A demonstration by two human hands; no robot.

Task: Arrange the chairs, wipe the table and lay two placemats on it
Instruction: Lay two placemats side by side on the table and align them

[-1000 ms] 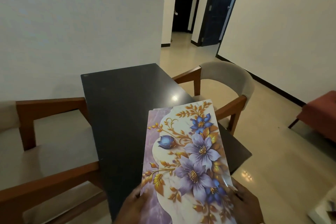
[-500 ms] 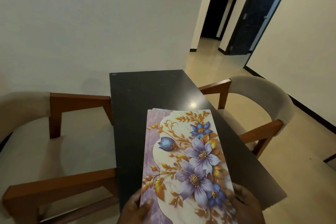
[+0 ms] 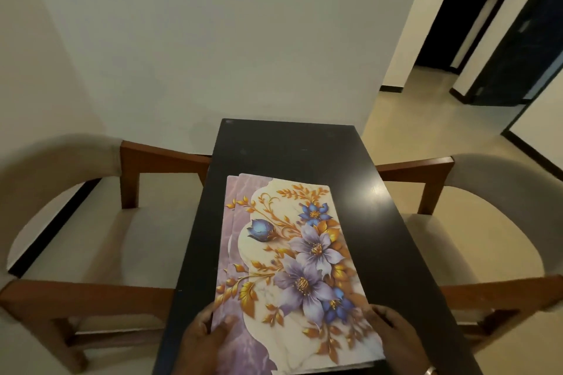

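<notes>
Two stacked floral placemats [image 3: 292, 259], purple and white with blue flowers and gold leaves, hang just above the narrow black table [image 3: 289, 146]; the lower one peeks out along the left edge. My left hand [image 3: 204, 341] grips their near left corner, thumb on top. My right hand [image 3: 396, 335] holds the near right edge. A wooden armchair with beige cushions [image 3: 100, 237] stands on the table's left side, and a matching armchair [image 3: 475, 237] on its right.
A white wall runs behind the table's far end. A tiled floor [image 3: 426, 119] leads back right to a dark doorway [image 3: 475, 9] and a dark open door [image 3: 524, 49].
The view has swung to face the table's short end squarely, with both chairs now flanking it. The placemats have come lower over the table, still held in both hands.
</notes>
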